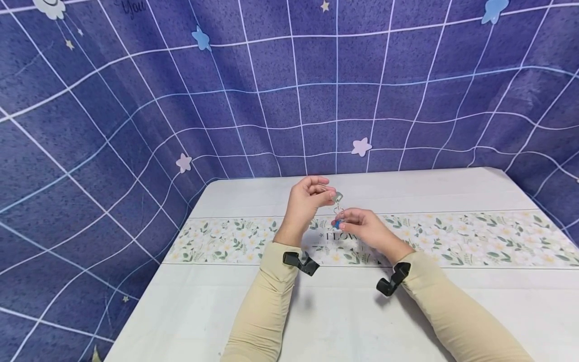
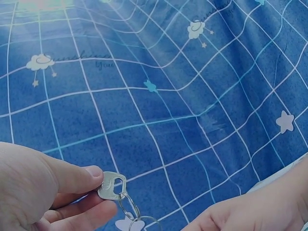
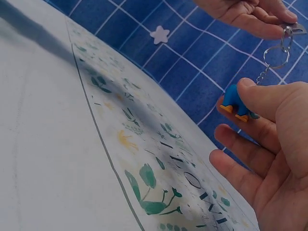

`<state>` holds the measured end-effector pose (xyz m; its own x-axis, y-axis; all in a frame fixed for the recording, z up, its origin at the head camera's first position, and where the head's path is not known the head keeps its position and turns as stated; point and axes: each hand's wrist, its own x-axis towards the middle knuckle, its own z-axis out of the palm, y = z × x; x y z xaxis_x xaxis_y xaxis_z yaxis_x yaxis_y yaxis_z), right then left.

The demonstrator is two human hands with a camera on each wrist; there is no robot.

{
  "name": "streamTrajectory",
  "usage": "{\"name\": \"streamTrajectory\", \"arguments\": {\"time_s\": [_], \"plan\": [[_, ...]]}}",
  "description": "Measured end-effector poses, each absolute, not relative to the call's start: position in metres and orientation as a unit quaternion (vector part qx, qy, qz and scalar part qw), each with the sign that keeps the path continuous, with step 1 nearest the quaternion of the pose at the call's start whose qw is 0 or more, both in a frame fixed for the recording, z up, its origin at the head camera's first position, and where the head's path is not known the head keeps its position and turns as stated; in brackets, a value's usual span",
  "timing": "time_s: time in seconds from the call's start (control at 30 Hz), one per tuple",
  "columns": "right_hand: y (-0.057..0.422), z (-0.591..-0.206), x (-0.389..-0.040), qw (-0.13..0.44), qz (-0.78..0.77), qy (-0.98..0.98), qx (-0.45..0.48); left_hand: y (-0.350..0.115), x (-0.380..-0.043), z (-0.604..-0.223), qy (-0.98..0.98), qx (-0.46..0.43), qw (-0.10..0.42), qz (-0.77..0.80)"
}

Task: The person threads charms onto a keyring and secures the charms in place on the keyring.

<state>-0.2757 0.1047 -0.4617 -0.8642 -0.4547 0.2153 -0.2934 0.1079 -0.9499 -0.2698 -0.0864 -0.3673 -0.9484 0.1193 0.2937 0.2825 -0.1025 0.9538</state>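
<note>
My left hand (image 1: pixel 304 205) pinches a silver key (image 2: pixel 112 186) by its head, between thumb and fingers, above the table. Metal rings (image 3: pixel 276 57) and a short chain hang from the hole in the key. At the chain's other end is a small blue figure with yellow-orange feet, a keychain charm (image 3: pixel 233 102). My right hand (image 1: pixel 365 227) pinches this charm between thumb and forefinger, its other fingers loosely bent. The left hand is the higher of the two, and the key's blade is hidden behind its fingers.
A white table (image 1: pixel 190 311) lies below, crossed by a flowered band (image 1: pixel 488 239) with printed lettering. Behind it hangs a blue curtain (image 1: pixel 271 100) with a grid and stars. Black wrist mounts (image 1: pixel 302 263) sit on both sleeves.
</note>
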Motion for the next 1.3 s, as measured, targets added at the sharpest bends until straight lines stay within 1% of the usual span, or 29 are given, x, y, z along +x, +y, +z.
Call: {"name": "streamTrajectory", "arguments": {"time_s": [0.47,0.83,1.03,1.3], "plan": [[0.119,-0.461,-0.282,0.055,-0.650,0.730,-0.207,-0.096,-0.278,-0.372,-0.665,-0.117,0.063,-0.735],[0.135,-0.458,-0.289,0.030,-0.675,0.713,-0.190,-0.101,-0.287,-0.384,-0.661,-0.078,0.065,-0.744],[0.145,-0.451,-0.289,0.023,-0.676,0.710,-0.196,-0.101,-0.291,-0.390,-0.663,-0.057,0.051,-0.745],[0.156,-0.443,-0.288,0.016,-0.660,0.729,-0.179,-0.099,-0.296,-0.398,-0.661,-0.034,0.012,-0.750]]}}
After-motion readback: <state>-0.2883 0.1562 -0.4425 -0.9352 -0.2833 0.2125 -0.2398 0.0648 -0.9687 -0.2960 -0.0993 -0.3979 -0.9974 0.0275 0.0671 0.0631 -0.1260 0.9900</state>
